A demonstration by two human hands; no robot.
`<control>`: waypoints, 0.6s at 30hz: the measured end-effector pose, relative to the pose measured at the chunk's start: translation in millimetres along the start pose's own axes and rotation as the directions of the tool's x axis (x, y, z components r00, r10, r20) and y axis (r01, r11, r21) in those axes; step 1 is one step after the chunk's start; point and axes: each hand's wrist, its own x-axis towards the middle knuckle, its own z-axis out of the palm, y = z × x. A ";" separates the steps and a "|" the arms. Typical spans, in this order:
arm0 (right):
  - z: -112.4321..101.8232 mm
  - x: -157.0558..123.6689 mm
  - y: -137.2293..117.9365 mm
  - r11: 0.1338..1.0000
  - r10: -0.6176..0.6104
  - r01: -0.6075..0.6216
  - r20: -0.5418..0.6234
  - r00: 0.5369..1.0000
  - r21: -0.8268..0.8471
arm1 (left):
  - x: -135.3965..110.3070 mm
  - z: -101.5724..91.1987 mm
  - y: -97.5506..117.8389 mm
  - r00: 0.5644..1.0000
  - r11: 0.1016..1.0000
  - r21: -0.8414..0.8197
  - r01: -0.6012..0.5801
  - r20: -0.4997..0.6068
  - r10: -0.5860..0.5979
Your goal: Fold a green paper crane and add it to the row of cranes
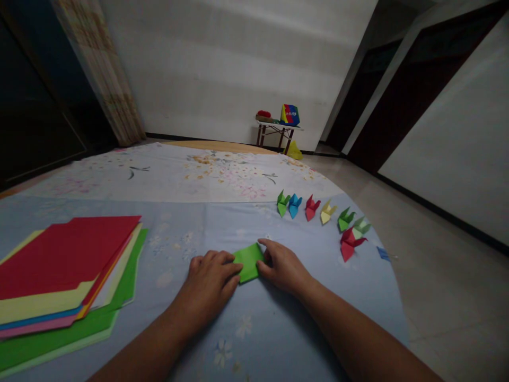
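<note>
Folded green paper lies lower centre on the bench, far edge rising rightward, long axis unclear. The left hand, palm down, overlaps its left edge; the right hand, thumb and index finger parted, touches its right. Whether either grip pinches, I cannot tell. Forearms run off below.

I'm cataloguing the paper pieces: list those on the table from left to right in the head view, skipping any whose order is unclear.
Stack of coloured sheets, folded green paper, green origami bird, blue origami bird, red origami bird, pale yellow origami bird.
</note>
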 end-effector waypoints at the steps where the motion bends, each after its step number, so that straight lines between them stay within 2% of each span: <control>1: -0.4 0.0 -0.4 1.000 0.000 0.000 0.002 1.000 0.000 | -0.3 -0.2 -0.2 1.000 1.000 0.000 -0.005 0.001 0.005; 18: -1.1 -0.1 -0.1 1.000 -0.011 0.011 0.010 1.000 0.004 | 3.9 -0.3 -7.7 0.999 0.999 0.031 -0.017 0.040 0.015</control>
